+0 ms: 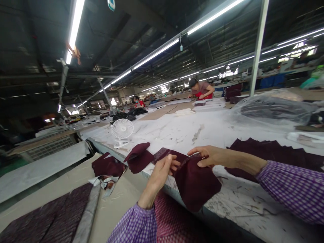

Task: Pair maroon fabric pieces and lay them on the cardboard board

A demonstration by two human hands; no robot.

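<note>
A maroon fabric piece (pixel 198 185) hangs over the front edge of the white worktable (pixel 174 130). My right hand (pixel 210 156) is closed on its upper edge, thumb in front and fingers behind. At its left edge, my left hand (pixel 162 168) has its fingers curled against the cloth, the fingertips partly hidden. Behind both hands lies a flat maroon strip (pixel 165 153) with a speckled grey part. Another folded maroon piece (pixel 139 158) rests at the table edge to the left. Right of my right hand, a fanned stack of maroon pieces (pixel 273 155) lies partly under my forearm.
A small white fan (pixel 122 129) stands on the table at the left. Below it, maroon scraps (pixel 107 165) and dark textured sheets (pixel 50 212) lie on a lower surface. A clear plastic bag (pixel 275 109) sits at the right. One person (pixel 202 91) works across the table.
</note>
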